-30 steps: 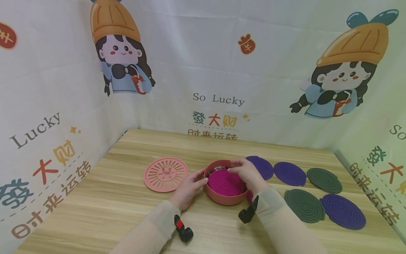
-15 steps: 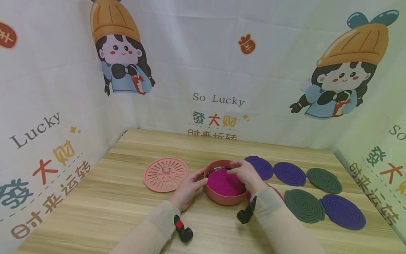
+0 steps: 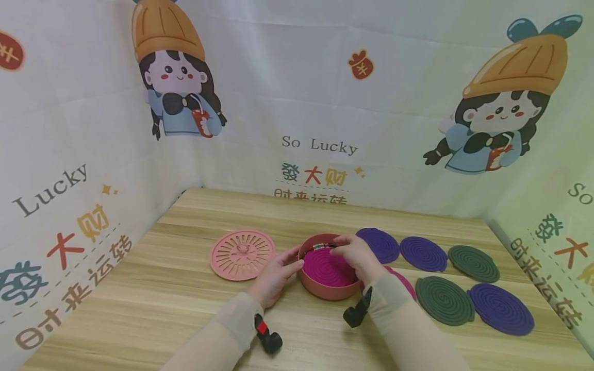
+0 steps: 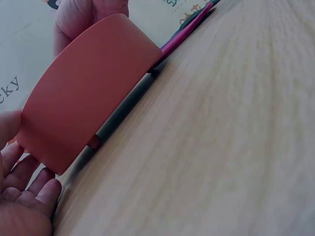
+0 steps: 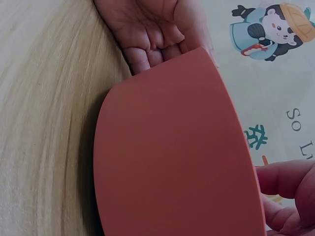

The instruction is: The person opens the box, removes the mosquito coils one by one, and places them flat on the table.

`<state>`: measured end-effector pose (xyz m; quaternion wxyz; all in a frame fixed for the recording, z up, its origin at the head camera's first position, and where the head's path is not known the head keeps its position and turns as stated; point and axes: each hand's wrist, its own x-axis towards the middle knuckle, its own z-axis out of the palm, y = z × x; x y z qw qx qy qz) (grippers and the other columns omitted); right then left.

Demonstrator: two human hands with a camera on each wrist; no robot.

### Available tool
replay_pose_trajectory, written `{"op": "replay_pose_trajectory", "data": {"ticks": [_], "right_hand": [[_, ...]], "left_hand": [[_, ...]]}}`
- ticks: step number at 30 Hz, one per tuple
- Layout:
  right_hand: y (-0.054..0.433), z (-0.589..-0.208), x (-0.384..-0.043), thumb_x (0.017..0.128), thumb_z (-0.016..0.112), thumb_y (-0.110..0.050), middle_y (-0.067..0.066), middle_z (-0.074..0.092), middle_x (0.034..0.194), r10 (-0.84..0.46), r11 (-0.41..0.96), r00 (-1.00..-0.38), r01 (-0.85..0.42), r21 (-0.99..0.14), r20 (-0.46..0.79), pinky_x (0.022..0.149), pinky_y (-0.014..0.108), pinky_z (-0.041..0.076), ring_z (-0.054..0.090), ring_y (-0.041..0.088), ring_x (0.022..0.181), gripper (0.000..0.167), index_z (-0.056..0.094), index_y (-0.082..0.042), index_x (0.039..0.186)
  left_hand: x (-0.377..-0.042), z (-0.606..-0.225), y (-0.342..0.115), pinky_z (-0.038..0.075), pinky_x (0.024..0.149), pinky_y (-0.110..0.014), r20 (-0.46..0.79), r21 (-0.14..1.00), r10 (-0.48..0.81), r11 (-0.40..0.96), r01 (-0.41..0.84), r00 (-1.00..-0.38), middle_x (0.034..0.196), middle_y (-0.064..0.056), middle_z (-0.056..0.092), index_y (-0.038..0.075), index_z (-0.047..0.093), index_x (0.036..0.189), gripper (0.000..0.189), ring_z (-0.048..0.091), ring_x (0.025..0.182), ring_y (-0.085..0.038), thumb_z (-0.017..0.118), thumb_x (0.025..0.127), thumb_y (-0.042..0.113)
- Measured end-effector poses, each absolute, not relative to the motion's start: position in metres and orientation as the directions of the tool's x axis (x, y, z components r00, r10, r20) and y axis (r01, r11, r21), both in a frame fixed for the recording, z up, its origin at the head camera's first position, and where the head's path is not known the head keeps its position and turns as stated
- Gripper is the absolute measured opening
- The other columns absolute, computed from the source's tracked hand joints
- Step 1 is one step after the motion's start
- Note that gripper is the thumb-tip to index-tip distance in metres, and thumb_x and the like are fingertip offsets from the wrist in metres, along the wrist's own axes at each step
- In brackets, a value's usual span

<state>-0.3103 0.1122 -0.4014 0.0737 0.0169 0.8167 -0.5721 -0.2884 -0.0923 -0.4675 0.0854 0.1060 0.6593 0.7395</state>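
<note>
A round coral-red mosquito coil box (image 3: 330, 293) stands near the middle of the table, with a bright magenta mosquito coil (image 3: 328, 268) lying inside. At its left side my left hand (image 3: 276, 278) grips the wall, thumb by the rim and fingers low outside, as the left wrist view also shows. My right hand (image 3: 362, 257) reaches over the right rim, its bent fingertips at the coil's upper right edge; the exact contact is partly hidden. A printed strip (image 3: 324, 246) shows inside, behind the coil. The wall of the box (image 5: 172, 147) fills much of the right wrist view.
A pink slotted lid (image 3: 243, 255) lies left of the box. On the right lie another magenta coil (image 3: 401, 283), partly behind the right wrist, several purple coils (image 3: 423, 253) and two green coils (image 3: 445, 300). Printed cloth walls surround the wooden table (image 3: 153, 304).
My right hand has shifted slightly left, and the coil in the box has moved a little left with it. More of the magenta coil on the table shows. My left hand stays put.
</note>
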Motion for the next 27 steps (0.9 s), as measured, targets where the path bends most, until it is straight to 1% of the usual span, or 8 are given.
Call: {"op": "replay_pose_trajectory", "data": {"ticks": [3, 8, 13, 15, 21, 27], "right_hand": [[0.1119, -0.4021, -0.3108, 0.085, 0.062, -0.001, 0.021, 0.051, 0.13, -0.062, 0.341, -0.987, 0.119, -0.932, -0.148, 0.098, 0.044, 0.038, 0.045, 0.033, 0.118, 0.038, 0.057, 0.004, 0.122], [0.111, -0.4018, -0.3113, 0.085, 0.061, 0.0, 0.021, 0.051, 0.132, -0.065, 0.316, -0.986, 0.129, -0.94, -0.157, 0.101, 0.047, 0.036, 0.044, 0.034, 0.121, 0.04, 0.057, 0.003, 0.124], [0.1096, -0.4016, -0.3117, 0.084, 0.061, 0.003, 0.02, 0.053, 0.131, -0.026, 0.275, -0.989, 0.13, -0.953, -0.143, 0.104, 0.047, 0.036, 0.045, 0.033, 0.122, 0.041, 0.058, 0.002, 0.125], [0.1091, -0.4017, -0.3122, 0.084, 0.062, 0.003, 0.019, 0.054, 0.13, -0.005, 0.252, -0.99, 0.132, -0.959, -0.138, 0.102, 0.045, 0.038, 0.047, 0.032, 0.119, 0.041, 0.059, 0.001, 0.125], [0.1088, -0.4032, -0.3137, 0.084, 0.06, 0.006, 0.022, 0.055, 0.126, 0.022, 0.185, -0.994, 0.109, -0.977, -0.107, 0.09, 0.038, 0.045, 0.054, 0.029, 0.106, 0.041, 0.058, 0.003, 0.125], [0.1075, -0.4037, -0.3129, 0.083, 0.06, 0.009, 0.022, 0.056, 0.123, 0.064, 0.137, -0.994, 0.093, -0.986, -0.085, 0.09, 0.037, 0.046, 0.055, 0.028, 0.105, 0.042, 0.058, 0.004, 0.124]], "left_hand": [[-0.2885, -0.468, -0.0927, 0.021, 0.114, -0.049, 0.047, 0.993, 0.264, -0.116, 0.016, -0.963, 0.147, -0.015, 0.042, 0.006, 0.042, 0.145, 0.05, 0.031, 0.139, -0.029, 0.055, 0.098, 0.014], [-0.2884, -0.4678, -0.0926, 0.021, 0.114, -0.048, 0.043, 0.993, 0.262, -0.119, 0.012, -0.964, 0.147, -0.013, 0.043, 0.007, 0.042, 0.145, 0.05, 0.032, 0.138, -0.027, 0.056, 0.097, 0.013], [-0.2879, -0.4671, -0.0923, 0.021, 0.114, -0.049, 0.048, 0.994, 0.271, -0.111, 0.019, -0.961, 0.147, -0.014, 0.043, 0.006, 0.041, 0.146, 0.051, 0.032, 0.138, -0.029, 0.055, 0.097, 0.015], [-0.2878, -0.4665, -0.0923, 0.02, 0.114, -0.05, 0.05, 0.994, 0.272, -0.111, 0.021, -0.961, 0.147, -0.015, 0.042, 0.006, 0.041, 0.146, 0.051, 0.032, 0.138, -0.029, 0.056, 0.097, 0.016], [-0.2865, -0.4637, -0.092, 0.021, 0.114, -0.049, 0.052, 0.993, 0.26, -0.119, 0.022, -0.964, 0.147, -0.015, 0.042, 0.005, 0.042, 0.145, 0.051, 0.032, 0.139, -0.029, 0.056, 0.097, 0.015], [-0.2869, -0.4644, -0.0912, 0.021, 0.114, -0.049, 0.068, 0.991, 0.263, -0.127, 0.035, -0.962, 0.147, -0.017, 0.042, 0.004, 0.041, 0.145, 0.05, 0.032, 0.139, -0.03, 0.055, 0.098, 0.013]]}}
